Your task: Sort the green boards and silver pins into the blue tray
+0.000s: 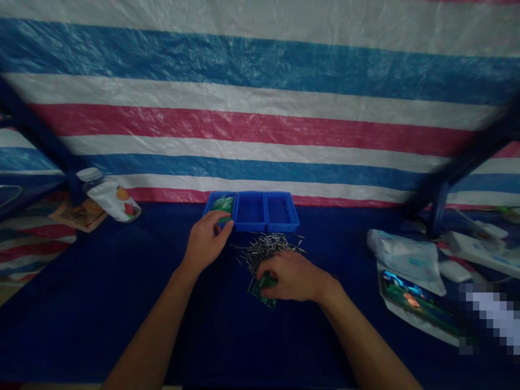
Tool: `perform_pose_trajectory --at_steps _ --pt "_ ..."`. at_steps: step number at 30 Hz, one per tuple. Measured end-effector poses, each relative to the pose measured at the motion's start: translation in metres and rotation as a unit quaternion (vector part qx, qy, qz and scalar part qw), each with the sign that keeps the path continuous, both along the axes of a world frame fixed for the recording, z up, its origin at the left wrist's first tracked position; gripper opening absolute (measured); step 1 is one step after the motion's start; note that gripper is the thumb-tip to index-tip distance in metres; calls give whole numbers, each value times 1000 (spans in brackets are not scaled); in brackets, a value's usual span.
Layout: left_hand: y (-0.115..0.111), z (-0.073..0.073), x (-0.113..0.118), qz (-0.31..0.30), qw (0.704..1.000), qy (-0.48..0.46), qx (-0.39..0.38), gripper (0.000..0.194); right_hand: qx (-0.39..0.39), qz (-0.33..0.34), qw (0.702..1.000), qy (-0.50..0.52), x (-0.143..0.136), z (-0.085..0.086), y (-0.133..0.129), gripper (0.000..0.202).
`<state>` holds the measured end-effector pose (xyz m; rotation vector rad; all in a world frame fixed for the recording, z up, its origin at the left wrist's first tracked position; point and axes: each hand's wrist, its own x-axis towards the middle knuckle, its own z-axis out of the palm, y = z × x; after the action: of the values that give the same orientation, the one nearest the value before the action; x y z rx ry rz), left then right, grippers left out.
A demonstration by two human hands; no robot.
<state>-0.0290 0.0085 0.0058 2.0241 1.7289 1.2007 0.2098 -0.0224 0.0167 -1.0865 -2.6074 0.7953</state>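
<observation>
Three joined blue bins [251, 211] stand at the back of the dark blue table. Green packets [223, 203] lie in the left bin, and my left hand [208, 238] reaches over its front edge with fingers curled; whether it pinches a packet is unclear. In front of the bins lies a loose heap of thin metal pins [266, 246]. My right hand [290, 275] is at the heap's near side, its fingers closed on a small green bag [264, 298] that hangs below them.
A bottle [111, 197] leans at the back left beside a brown packet [83, 214]. On the right are a clear plastic bag [408, 257], a lit phone [418, 303] and a white power strip [479, 252]. Striped sheeting [260, 124] hangs behind, between blue frame posts.
</observation>
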Motion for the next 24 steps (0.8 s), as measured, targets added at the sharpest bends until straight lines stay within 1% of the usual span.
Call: perform_pose_trajectory --at_steps 2,5,6,8,10,12,14,16,17,19,20,22,24 --pt "0 -3 1 -16 1000 14 -4 33 4 -18 1000 -16 -1 -1 -3 25" --pt "1 -8 0 -29 998 33 -45 42 28 -33 999 -29 -3 -5 -5 38" --pt "1 -9 0 -33 997 47 -59 45 36 -30 998 -30 -3 -6 -5 38" --pt "1 -12 0 -38 993 79 -78 49 41 -22 999 -25 -4 -7 -5 33" --pt "1 -13 1 -39 991 102 -82 51 38 -17 999 -7 -4 -7 -4 26" --pt "0 -12 2 -32 992 102 -73 51 28 0 1000 15 -4 -6 -2 22" --pt "0 -10 4 -19 996 78 -49 49 3 30 998 48 -3 -3 0 18" --pt "-1 -6 6 -21 999 31 -28 47 -61 46 992 99 -2 0 2 17" --pt "-2 -4 7 -36 999 0 -29 46 -102 38 985 133 -2 2 3 18" --pt "-5 0 8 -93 991 -75 -52 47 -167 -20 962 216 -3 3 6 23" --pt "-7 2 9 -131 983 -112 -69 48 -179 -63 947 259 -4 3 7 25" --pt "-11 4 11 -205 958 -176 -98 52 -172 -154 911 341 -8 -1 12 29" --pt "-15 5 14 -264 933 -213 -124 56 -158 -227 875 397 -11 -7 18 32"
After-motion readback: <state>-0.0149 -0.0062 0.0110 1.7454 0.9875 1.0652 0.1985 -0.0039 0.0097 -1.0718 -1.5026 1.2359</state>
